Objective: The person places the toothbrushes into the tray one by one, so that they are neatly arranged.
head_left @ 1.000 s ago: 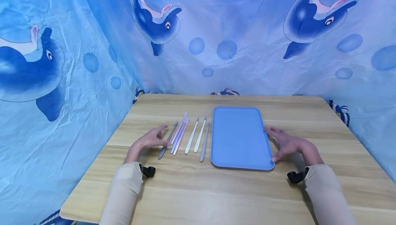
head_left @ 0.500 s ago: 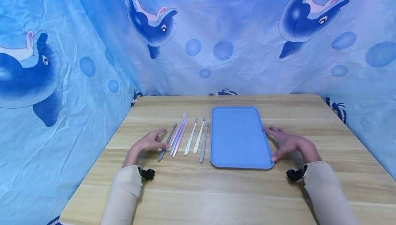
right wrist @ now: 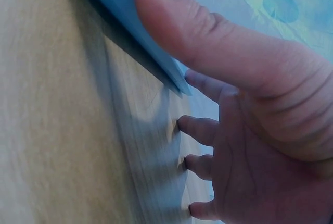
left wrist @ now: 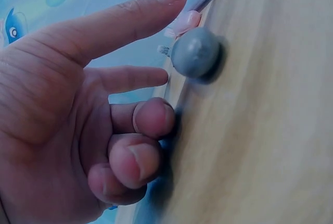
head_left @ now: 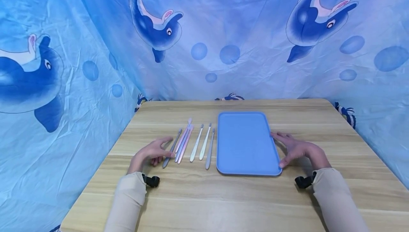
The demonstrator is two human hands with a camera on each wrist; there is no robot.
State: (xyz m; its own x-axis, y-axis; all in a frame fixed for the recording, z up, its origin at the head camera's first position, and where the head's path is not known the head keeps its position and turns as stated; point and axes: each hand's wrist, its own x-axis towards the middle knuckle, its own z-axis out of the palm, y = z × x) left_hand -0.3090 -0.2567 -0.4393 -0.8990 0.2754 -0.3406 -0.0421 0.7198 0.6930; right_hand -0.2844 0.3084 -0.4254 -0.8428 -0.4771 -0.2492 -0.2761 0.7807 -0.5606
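My left hand [head_left: 154,151] is beside a dark grey toothbrush [head_left: 165,162], its thumb reaching over the handle. In the left wrist view the handle's rounded end [left wrist: 195,52] sits just off the fingertips; thumb and index finger are extended, the other fingers bent, and nothing is held. Right of it lies a bunch of pink and purple toothbrushes [head_left: 186,145], partly overlapping. At the blue tray's [head_left: 247,143] right side, my right hand [head_left: 299,149] touches the rim, thumb at the near corner and index finger farther along. Its fingers are spread.
Between the bunch and the tray lie two pale toothbrushes, one white [head_left: 196,145] and one greenish [head_left: 205,143], plus a grey-blue toothbrush [head_left: 209,152]. All rest on a wooden table [head_left: 204,200]. A blue dolphin-print curtain [head_left: 204,19] hangs behind and at the sides.
Some left-hand fingers have bent inward and now show below the thumb. The right hand keeps its place at the tray; the head view has shifted slightly.
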